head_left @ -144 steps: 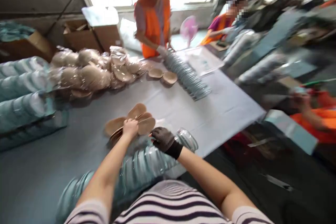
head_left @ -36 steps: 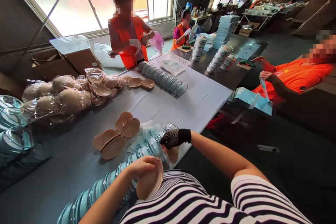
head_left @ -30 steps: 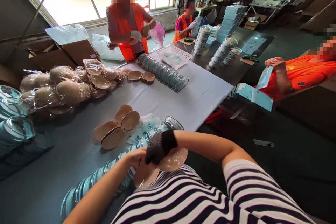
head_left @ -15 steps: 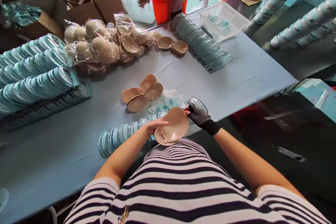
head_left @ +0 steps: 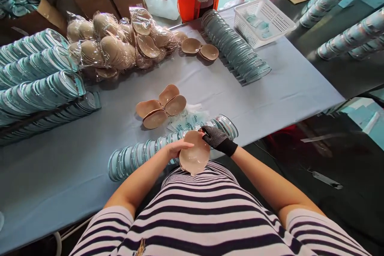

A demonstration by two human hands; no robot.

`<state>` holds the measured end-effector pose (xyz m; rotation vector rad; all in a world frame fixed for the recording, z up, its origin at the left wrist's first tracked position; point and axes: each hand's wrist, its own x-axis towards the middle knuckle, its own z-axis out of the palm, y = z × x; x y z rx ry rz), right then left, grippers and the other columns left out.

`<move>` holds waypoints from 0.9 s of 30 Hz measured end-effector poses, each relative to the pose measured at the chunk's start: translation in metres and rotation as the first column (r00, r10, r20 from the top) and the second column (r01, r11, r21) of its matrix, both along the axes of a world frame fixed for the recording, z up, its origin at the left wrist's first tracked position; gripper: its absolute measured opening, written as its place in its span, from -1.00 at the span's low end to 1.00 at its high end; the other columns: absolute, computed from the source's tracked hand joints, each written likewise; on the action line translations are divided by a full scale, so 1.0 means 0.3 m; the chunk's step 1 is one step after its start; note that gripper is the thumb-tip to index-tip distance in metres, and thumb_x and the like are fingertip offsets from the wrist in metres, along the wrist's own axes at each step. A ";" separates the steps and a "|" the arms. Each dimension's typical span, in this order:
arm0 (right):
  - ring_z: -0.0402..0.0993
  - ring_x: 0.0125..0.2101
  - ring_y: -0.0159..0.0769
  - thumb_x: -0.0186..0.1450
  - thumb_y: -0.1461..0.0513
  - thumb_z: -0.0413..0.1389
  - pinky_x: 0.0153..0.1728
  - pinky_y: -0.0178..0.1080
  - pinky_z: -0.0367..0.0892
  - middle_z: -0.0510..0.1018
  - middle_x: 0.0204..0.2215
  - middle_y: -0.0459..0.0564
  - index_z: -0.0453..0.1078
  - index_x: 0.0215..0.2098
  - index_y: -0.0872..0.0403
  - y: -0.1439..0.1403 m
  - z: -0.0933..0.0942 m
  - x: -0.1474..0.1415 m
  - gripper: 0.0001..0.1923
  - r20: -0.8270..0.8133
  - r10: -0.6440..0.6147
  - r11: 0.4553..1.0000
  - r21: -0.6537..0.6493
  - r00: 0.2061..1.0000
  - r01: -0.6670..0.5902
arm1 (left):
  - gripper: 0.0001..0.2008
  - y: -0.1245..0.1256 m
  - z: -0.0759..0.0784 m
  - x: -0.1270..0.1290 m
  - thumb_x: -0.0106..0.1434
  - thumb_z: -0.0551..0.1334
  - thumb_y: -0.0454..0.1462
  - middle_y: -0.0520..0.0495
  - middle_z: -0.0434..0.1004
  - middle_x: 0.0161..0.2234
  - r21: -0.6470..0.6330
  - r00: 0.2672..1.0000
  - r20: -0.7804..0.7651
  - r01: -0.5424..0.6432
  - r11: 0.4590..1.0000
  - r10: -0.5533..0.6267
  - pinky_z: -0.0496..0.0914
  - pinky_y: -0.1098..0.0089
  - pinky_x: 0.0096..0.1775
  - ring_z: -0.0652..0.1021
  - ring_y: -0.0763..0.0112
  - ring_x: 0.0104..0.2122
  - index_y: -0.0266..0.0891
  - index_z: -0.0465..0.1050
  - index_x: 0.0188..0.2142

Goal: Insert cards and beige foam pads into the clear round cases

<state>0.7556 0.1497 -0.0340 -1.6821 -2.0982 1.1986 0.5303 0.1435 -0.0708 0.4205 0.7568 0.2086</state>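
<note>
A beige stick-on bra (head_left: 195,154), its glossy cups folded together, is held close to my striped shirt. My bare left hand (head_left: 179,147) grips it at the left edge, thumb lying across the cup. At the upper edge, my right hand (head_left: 211,136), in a black dotted fingerless glove, pinches the rim. Just beyond, a row of clear round cases (head_left: 135,158) with teal inserts runs along the near table edge, partly hidden by my hands. Printed clear sachets (head_left: 192,119) lie behind the row. More beige bra cups (head_left: 156,118) rest fanned out to their left.
Bagged bra cups (head_left: 114,48) are heaped at the back left, beside stacked rows of teal cases (head_left: 39,92). Another row of clear cases (head_left: 235,48) and a white basket (head_left: 264,22) occupy the far side. Across the table, a person in an orange vest (head_left: 187,6) holds a beige cup.
The bra has come lower, with its cups now folded together and facing me. My right hand has moved left and down along its rim. The person opposite now holds a beige cup.
</note>
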 end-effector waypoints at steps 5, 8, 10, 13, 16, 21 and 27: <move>0.47 -0.19 -0.30 0.41 0.13 -0.09 -0.14 -0.28 0.31 0.57 -0.16 0.06 0.38 -0.09 0.10 0.196 -0.067 0.026 -0.71 0.059 -0.028 0.997 0.068 0.998 0.024 | -0.44 0.001 -0.026 -0.007 -0.26 0.51 -0.29 -0.16 0.62 -0.27 0.020 0.979 -0.131 -0.153 0.988 0.155 0.44 0.26 -0.21 0.58 0.21 -0.30 -0.25 0.50 -0.18; 0.42 0.01 -0.19 0.30 0.15 0.11 0.02 -0.18 0.26 0.49 0.05 0.16 0.34 0.10 0.09 0.359 -0.149 0.036 -0.59 0.383 0.086 0.994 0.030 0.920 -0.105 | -0.45 0.015 -0.039 -0.016 -0.21 0.50 -0.25 -0.17 0.62 -0.25 -0.011 0.955 -0.137 -0.268 0.963 0.265 0.44 0.22 -0.13 0.59 0.15 -0.22 -0.25 0.48 -0.16; 0.37 0.09 -0.07 0.20 0.19 0.22 0.10 -0.08 0.19 0.46 0.10 0.22 0.33 0.15 0.10 0.428 -0.207 0.017 -0.45 0.531 0.239 0.970 -0.086 0.813 -0.229 | -0.45 0.028 -0.044 -0.020 -0.11 0.47 -0.18 -0.20 0.62 -0.19 -0.079 0.936 -0.107 -0.343 0.936 0.334 0.42 0.16 -0.03 0.59 0.07 -0.11 -0.26 0.46 -0.10; 0.40 0.07 0.07 0.14 0.26 0.24 0.09 0.03 0.19 0.51 0.03 0.30 0.43 0.06 0.14 0.456 -0.275 -0.023 -0.51 0.597 0.308 0.951 -0.179 0.741 -0.250 | -0.44 0.047 -0.054 -0.018 0.06 0.39 -0.09 -0.27 0.61 -0.10 -0.230 0.914 -0.040 -0.402 0.886 0.405 0.36 0.06 0.08 0.55 -0.02 0.00 -0.30 0.42 0.01; 0.50 -0.05 -0.01 0.22 0.27 0.12 -0.05 -0.08 0.31 0.59 -0.08 0.24 0.54 -0.13 0.09 0.456 -0.296 -0.036 -0.74 0.584 0.300 0.954 -0.201 0.754 -0.224 | -0.47 0.065 -0.072 -0.009 0.17 0.30 -0.09 -0.28 0.61 -0.11 -0.297 0.855 -0.086 -0.512 0.806 0.512 0.35 0.05 0.10 0.57 0.01 -0.03 -0.34 0.39 0.06; 0.53 -0.19 -0.16 0.34 0.19 -0.04 -0.23 -0.22 0.33 0.61 -0.15 0.13 0.48 -0.08 0.03 0.511 -0.171 -0.004 -0.69 0.556 0.143 0.990 -0.086 0.819 -0.115 | -0.57 0.098 -0.090 0.003 0.26 0.23 -0.17 -0.20 0.64 -0.20 -0.236 0.693 -0.247 -0.721 0.652 0.677 0.36 0.06 0.10 0.61 0.11 -0.12 -0.31 0.37 0.08; 0.46 -0.29 -0.28 0.31 0.03 0.00 -0.26 -0.25 0.35 0.59 -0.28 0.00 0.43 -0.24 0.11 0.406 0.069 -0.043 -0.67 -0.332 -0.140 0.976 0.112 0.933 0.187 | -0.44 0.140 -0.032 0.023 0.27 0.21 0.00 -0.22 0.57 -0.02 -0.151 0.618 0.035 -0.774 0.615 0.785 0.28 0.02 0.18 0.50 0.06 0.07 -0.25 0.34 0.15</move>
